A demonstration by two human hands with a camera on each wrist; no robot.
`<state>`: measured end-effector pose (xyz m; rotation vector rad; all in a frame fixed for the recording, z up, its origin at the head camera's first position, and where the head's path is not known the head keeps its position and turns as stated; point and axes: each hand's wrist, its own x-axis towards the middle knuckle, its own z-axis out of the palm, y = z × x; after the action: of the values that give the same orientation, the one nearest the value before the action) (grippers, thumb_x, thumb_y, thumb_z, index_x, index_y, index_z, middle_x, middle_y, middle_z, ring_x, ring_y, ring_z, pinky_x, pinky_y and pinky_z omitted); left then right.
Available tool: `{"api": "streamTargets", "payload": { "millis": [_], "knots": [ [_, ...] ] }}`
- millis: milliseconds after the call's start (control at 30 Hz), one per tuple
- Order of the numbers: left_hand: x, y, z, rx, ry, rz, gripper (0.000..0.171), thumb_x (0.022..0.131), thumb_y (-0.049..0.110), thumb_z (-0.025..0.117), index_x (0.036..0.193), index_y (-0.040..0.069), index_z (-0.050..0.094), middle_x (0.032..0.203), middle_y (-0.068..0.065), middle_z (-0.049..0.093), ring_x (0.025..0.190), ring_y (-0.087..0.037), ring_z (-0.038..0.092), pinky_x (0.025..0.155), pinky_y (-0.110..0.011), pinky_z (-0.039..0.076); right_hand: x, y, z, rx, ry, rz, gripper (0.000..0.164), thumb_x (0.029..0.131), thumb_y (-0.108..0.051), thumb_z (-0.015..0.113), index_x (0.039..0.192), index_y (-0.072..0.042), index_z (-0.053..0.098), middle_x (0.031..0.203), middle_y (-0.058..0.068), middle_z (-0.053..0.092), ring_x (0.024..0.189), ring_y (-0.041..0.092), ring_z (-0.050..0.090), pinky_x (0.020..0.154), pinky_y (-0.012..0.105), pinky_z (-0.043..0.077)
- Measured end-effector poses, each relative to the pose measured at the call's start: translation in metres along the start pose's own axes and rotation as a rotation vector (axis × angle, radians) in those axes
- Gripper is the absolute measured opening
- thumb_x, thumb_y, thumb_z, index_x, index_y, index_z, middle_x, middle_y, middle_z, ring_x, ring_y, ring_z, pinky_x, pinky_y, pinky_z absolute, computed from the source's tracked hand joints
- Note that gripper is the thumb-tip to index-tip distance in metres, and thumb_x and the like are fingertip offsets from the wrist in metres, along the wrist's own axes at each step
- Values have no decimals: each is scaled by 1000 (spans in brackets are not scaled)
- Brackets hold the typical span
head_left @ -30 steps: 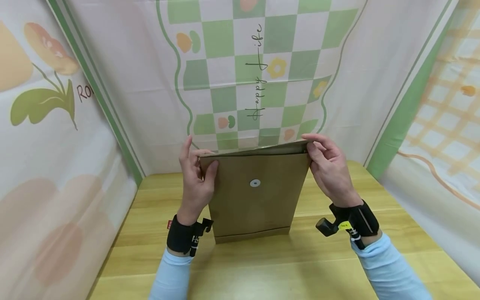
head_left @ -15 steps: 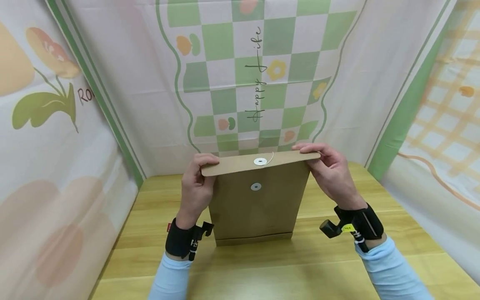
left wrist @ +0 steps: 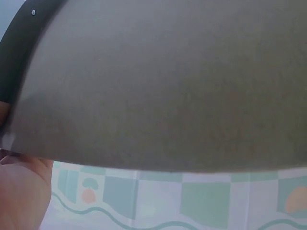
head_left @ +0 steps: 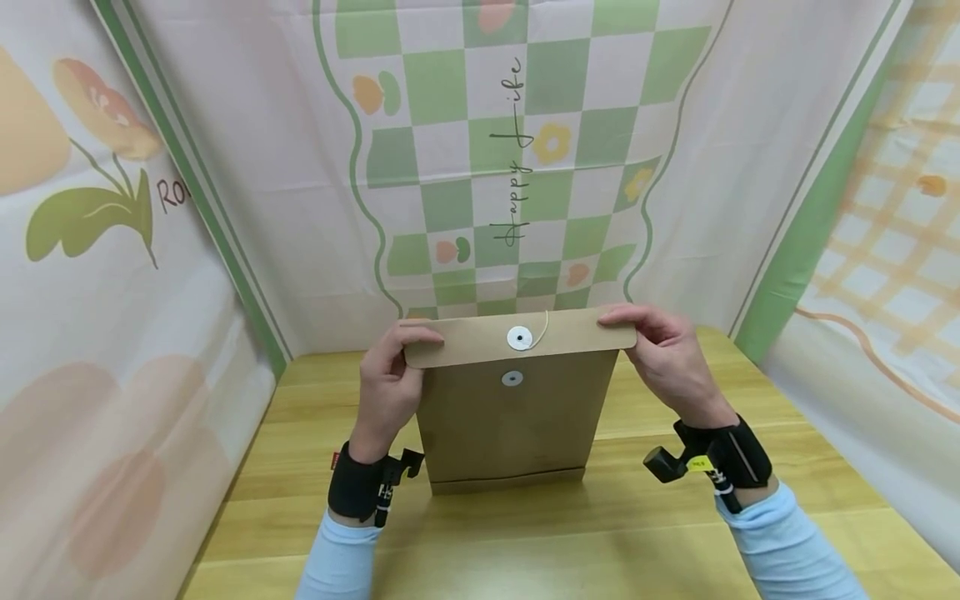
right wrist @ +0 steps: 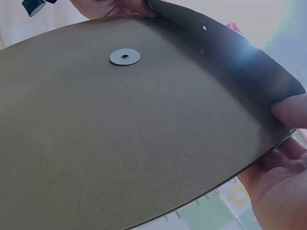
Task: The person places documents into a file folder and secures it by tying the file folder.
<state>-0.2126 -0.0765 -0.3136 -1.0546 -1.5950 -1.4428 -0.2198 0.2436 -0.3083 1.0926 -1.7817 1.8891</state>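
Observation:
A brown kraft paper document envelope (head_left: 517,429) stands upright on the wooden table. Its flap (head_left: 476,340) is bent forward over the top edge and hangs a little away from the front. One white button disc (head_left: 520,337) with a short string sits on the flap, a second disc (head_left: 512,378) below it on the envelope's front. My left hand (head_left: 390,387) pinches the flap's left end, my right hand (head_left: 669,362) its right end. In the right wrist view a thumb (right wrist: 292,111) lies under the flap. The left wrist view shows mostly the envelope's plain surface (left wrist: 168,86).
The wooden table (head_left: 637,533) spreads around the envelope. Behind it hangs a printed checkered cloth (head_left: 555,75), with patterned cloth walls on both sides. A black wrist camera mount (head_left: 667,465) juts inward from the right wrist.
The flap has come forward and down from standing open, so its disc and string now show. Both hands have shifted slightly lower, with fingers moving onto the flap.

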Motion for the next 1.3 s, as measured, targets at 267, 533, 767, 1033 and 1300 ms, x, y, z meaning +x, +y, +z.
{"api": "streamTargets", "payload": {
  "millis": [267, 533, 767, 1033, 1300],
  "knots": [
    [-11, -13, -4, -120, -65, 55, 25, 86, 2, 44, 106, -9, 55, 104, -21, 55, 87, -21, 50, 69, -23, 38, -2, -1, -3, -233, 42, -28, 33, 86, 19, 36, 97, 10, 66, 108, 8, 66, 107, 16, 58, 86, 18, 45],
    [-14, -22, 2, 36, -4, 31, 20, 88, 6, 60, 106, -2, 57, 96, -12, 58, 56, -4, 39, 51, -16, 34, -4, -4, -7, -398, 35, 44, 33, 87, 15, 38, 98, 5, 68, 108, 2, 66, 103, 14, 58, 79, 15, 43],
    [-14, -19, 3, 65, 27, -34, 52, 80, -14, 59, 127, -6, 39, 76, -9, 51, 54, -9, 43, 46, -19, 36, -13, -6, -9, -429, -22, 99, 41, 84, 13, 36, 113, 1, 63, 107, 1, 63, 63, 8, 44, 62, 19, 36],
    [-20, -17, 5, 51, 42, -149, 28, 82, -12, 59, 108, -8, 51, 75, -14, 58, 57, -18, 56, 50, -22, 44, -15, 5, -3, -354, 80, 86, 23, 91, 1, 51, 108, 4, 65, 106, 3, 67, 96, 9, 59, 81, 18, 45],
    [-27, -26, 10, 108, 70, -204, 11, 89, 1, 57, 99, 1, 53, 74, -8, 56, 63, -17, 59, 53, -26, 47, -8, 1, 20, -385, 157, -41, 21, 86, 13, 50, 103, 11, 62, 104, 13, 59, 85, 9, 54, 71, 15, 40]
  ]
}}
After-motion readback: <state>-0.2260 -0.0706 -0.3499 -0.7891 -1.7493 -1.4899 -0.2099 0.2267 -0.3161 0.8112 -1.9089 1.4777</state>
